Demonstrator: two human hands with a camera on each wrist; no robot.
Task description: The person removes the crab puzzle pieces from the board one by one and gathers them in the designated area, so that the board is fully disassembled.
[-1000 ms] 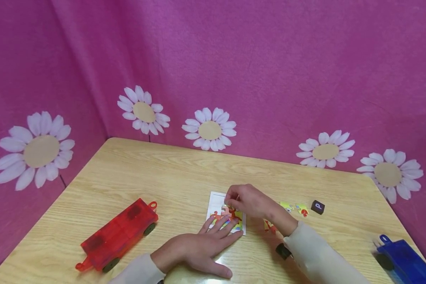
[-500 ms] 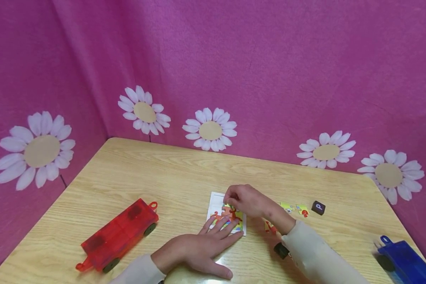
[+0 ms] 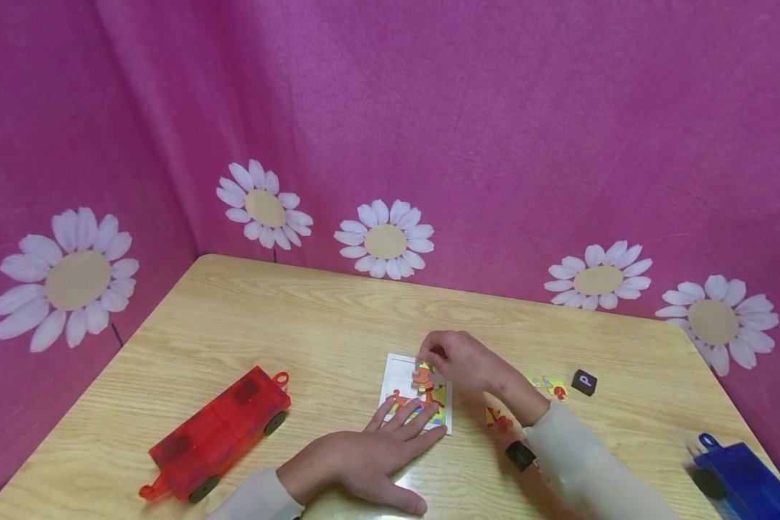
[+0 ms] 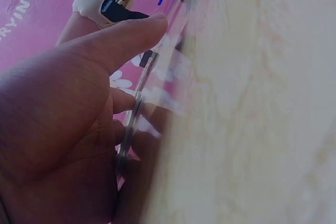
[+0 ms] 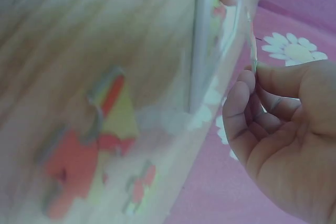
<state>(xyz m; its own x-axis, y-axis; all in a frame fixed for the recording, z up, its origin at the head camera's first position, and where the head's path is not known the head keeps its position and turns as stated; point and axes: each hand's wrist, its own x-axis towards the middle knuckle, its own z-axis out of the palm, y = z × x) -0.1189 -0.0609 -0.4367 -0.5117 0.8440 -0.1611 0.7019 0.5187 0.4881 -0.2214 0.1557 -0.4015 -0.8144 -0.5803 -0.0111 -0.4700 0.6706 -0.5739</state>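
My left hand (image 3: 377, 462) lies with fingers spread across the lower part of a small white-framed jigsaw board (image 3: 399, 367). Between its fingers shows a red, yellow and blue picture, partly covered. Over the board's upper right, my right hand (image 3: 464, 361) pinches a jigsaw piece (image 3: 424, 376) between thumb and fingertips. In the right wrist view that piece (image 5: 252, 40) appears edge-on, apart from the board (image 5: 195, 51). A loose red-and-yellow piece (image 3: 497, 418) lies on the table under the right forearm, with more yellow pieces (image 3: 554, 387) beyond it.
A black lettered cube (image 3: 583, 382) sits right of the loose pieces, and another black cube (image 3: 520, 456) is beside the right sleeve. A red toy wagon (image 3: 217, 433) stands at left, a blue one (image 3: 747, 473) at the right edge. A pink flowered cloth (image 3: 481, 144) hangs behind the table.
The right hand has shifted slightly right and away from me with the jigsaw piece, which now sits askew from the assembled picture below. The left hand has stayed in place.
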